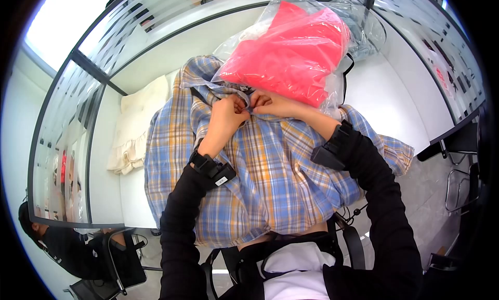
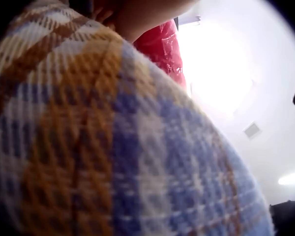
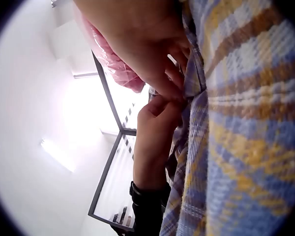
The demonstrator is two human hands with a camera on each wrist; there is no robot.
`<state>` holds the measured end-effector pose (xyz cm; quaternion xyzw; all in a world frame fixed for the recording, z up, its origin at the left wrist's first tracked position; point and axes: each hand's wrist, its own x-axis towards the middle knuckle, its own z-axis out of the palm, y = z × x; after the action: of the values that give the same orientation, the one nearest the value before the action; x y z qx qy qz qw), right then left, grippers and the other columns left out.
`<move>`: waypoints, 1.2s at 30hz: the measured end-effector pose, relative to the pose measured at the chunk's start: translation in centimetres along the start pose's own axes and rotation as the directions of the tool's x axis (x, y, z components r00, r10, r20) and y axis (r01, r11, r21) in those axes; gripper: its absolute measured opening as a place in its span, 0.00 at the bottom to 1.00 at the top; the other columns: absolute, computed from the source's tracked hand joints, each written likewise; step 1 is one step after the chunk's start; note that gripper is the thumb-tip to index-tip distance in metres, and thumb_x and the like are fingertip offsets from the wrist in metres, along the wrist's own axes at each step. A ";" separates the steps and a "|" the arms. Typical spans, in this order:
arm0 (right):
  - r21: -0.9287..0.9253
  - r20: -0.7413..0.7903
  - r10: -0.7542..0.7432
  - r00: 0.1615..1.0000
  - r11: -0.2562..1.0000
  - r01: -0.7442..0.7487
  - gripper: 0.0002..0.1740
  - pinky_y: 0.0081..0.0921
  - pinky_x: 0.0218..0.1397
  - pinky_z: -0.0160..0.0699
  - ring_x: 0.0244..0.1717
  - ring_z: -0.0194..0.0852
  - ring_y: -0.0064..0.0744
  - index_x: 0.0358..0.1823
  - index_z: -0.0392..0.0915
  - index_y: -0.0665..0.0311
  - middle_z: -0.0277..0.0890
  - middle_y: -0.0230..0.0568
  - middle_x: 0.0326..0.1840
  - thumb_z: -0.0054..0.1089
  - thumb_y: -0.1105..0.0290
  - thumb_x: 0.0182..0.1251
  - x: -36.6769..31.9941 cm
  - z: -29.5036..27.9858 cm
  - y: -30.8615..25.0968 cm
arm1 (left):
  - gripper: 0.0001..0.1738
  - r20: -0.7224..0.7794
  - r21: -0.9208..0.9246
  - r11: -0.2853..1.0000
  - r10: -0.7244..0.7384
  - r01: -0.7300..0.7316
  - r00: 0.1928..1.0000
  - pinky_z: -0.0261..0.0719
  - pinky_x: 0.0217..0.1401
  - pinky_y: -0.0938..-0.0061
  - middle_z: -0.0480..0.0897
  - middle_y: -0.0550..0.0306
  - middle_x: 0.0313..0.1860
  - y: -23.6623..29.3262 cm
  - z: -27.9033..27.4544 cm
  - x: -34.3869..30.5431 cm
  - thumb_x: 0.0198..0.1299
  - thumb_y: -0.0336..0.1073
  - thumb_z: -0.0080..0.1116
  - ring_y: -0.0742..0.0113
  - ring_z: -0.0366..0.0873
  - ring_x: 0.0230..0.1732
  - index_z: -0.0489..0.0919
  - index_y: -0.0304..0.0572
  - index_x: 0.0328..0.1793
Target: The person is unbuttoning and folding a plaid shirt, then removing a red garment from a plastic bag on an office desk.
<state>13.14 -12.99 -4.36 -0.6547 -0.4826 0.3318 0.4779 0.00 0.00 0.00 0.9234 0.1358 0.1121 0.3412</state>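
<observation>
A blue, yellow and white plaid shirt [image 1: 265, 165] is spread over the table and hangs over its front edge onto the lap. At the upper middle of the shirt, the left hand [image 1: 227, 115] pinches the cloth between thumb and fingers. Beside it, the right hand [image 1: 273, 103] pinches the same edge, its fingertips close to the left ones. In the right wrist view, both hands meet at a fold of the shirt [image 3: 255, 128]; the exact spot between their fingertips is hidden. Plaid cloth [image 2: 113, 147] fills most of the left wrist view.
A clear plastic bag with bright pink contents [image 1: 291, 55] lies just beyond the hands, overlapping the shirt. Cream folded cloth with a ruffled edge [image 1: 135, 123] is at the left. Dark-framed partitions [image 1: 91, 68] enclose the table. Another person [image 1: 67, 250] sits at lower left.
</observation>
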 end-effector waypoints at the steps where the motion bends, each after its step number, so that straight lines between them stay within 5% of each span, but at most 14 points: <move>1: 0.013 -0.007 -0.052 0.999 0.999 0.052 0.15 0.21 0.46 0.71 0.41 0.74 0.25 0.45 0.73 0.64 0.76 0.39 0.38 0.59 0.69 0.57 0.0 0.1 0.1 | 0.10 -0.027 -0.037 0.999 0.022 -0.023 0.999 0.78 0.36 0.79 0.82 0.52 0.27 -0.3 0.1 0.0 0.43 0.27 0.62 0.66 0.83 0.33 0.78 0.32 0.33; 8: 0.183 -0.059 -0.031 0.998 0.982 0.041 0.15 0.21 0.43 0.72 0.40 0.74 0.27 0.43 0.74 0.67 0.77 0.41 0.36 0.60 0.68 0.54 -0.6 0.4 -0.1 | 0.09 -0.100 -0.152 0.986 0.060 -0.075 0.993 0.77 0.30 0.78 0.81 0.52 0.23 -0.5 0.6 0.0 0.42 0.26 0.62 0.69 0.80 0.26 0.77 0.31 0.31; 11: 0.144 -0.072 0.091 0.993 0.986 -0.080 0.16 0.22 0.44 0.72 0.41 0.74 0.28 0.42 0.74 0.68 0.77 0.42 0.37 0.60 0.67 0.54 -1.5 0.4 -2.7 | 0.10 -0.067 -0.082 0.996 0.028 -0.033 0.997 0.76 0.29 0.76 0.79 0.49 0.21 -0.2 0.5 -0.1 0.40 0.26 0.63 0.65 0.80 0.25 0.76 0.29 0.30; 15: 0.020 -0.010 0.020 1.000 1.000 -0.020 0.21 0.22 0.50 0.71 0.46 0.72 0.26 0.48 0.70 0.68 0.73 0.42 0.44 0.59 0.61 0.60 -0.8 0.5 -2.2 | 0.11 -0.092 -0.001 0.997 0.079 -0.079 0.993 0.74 0.27 0.72 0.78 0.46 0.20 -0.3 0.5 -0.3 0.38 0.27 0.64 0.58 0.78 0.23 0.75 0.30 0.28; 18: 0.338 -0.165 0.097 0.981 0.940 -0.036 0.28 0.26 0.54 0.68 0.50 0.70 0.30 0.52 0.68 0.68 0.71 0.44 0.48 0.54 0.50 0.62 -2.4 0.8 -6.0 | 0.11 -0.088 0.031 0.994 0.109 -0.106 0.990 0.74 0.28 0.68 0.78 0.44 0.21 -0.5 0.4 -0.3 0.38 0.26 0.63 0.51 0.77 0.25 0.74 0.30 0.27; 21: 0.655 -0.253 0.223 0.941 0.756 -0.003 0.35 0.31 0.55 0.67 0.52 0.69 0.33 0.54 0.67 0.64 0.70 0.43 0.49 0.49 0.40 0.61 -2.6 1.6 -6.5 | 0.10 -0.078 0.156 0.979 0.144 -0.131 0.986 0.73 0.29 0.65 0.77 0.43 0.22 -0.1 0.3 -0.4 0.37 0.25 0.62 0.47 0.76 0.27 0.72 0.31 0.26; 27: 0.832 -0.339 0.306 0.890 0.539 0.132 0.36 0.31 0.53 0.67 0.51 0.70 0.33 0.51 0.70 0.63 0.73 0.41 0.46 0.48 0.36 0.59 -4.1 0.8 -7.6 | 0.10 -0.129 0.253 0.940 0.268 -0.230 0.955 0.72 0.29 0.63 0.76 0.45 0.22 -0.2 0.0 -0.1 0.37 0.27 0.60 0.48 0.75 0.26 0.71 0.32 0.26; 30: 0.811 -0.445 0.397 0.802 0.559 0.173 0.19 0.32 0.48 0.69 0.44 0.72 0.28 0.44 0.73 0.57 0.75 0.33 0.40 0.59 0.52 0.59 -5.8 -0.3 -8.8 | 0.10 -0.097 0.266 0.937 0.261 -0.228 0.960 0.70 0.31 0.60 0.75 0.44 0.24 0.0 -0.1 -0.2 0.37 0.27 0.59 0.45 0.73 0.28 0.70 0.33 0.26; 34: 0.634 -0.593 0.321 0.739 0.751 0.182 0.09 0.30 0.50 0.68 0.42 0.70 0.22 0.38 0.76 0.56 0.74 0.28 0.39 0.57 0.61 0.60 -9.5 -4.8 -7.6 | 0.05 0.065 0.280 0.888 0.362 -0.365 0.930 0.73 0.38 0.59 0.77 0.46 0.31 -0.5 -0.4 -0.1 0.44 0.25 0.54 0.45 0.75 0.35 0.74 0.35 0.30; 36: 0.671 -0.495 0.323 0.806 0.732 0.119 0.02 0.31 0.54 0.69 0.45 0.70 0.22 0.32 0.73 0.55 0.73 0.26 0.37 0.55 0.72 0.58 -12.6 -8.0 -9.0 | 0.04 0.110 0.164 0.861 0.469 -0.482 0.876 0.73 0.39 0.60 0.77 0.46 0.31 -0.9 -0.6 0.2 0.46 0.25 0.53 0.46 0.75 0.36 0.76 0.36 0.30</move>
<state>13.54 -26.68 6.40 -0.5320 -0.1202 0.2937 0.7850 -0.10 1.06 -0.11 0.9593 -0.0978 0.1488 0.2192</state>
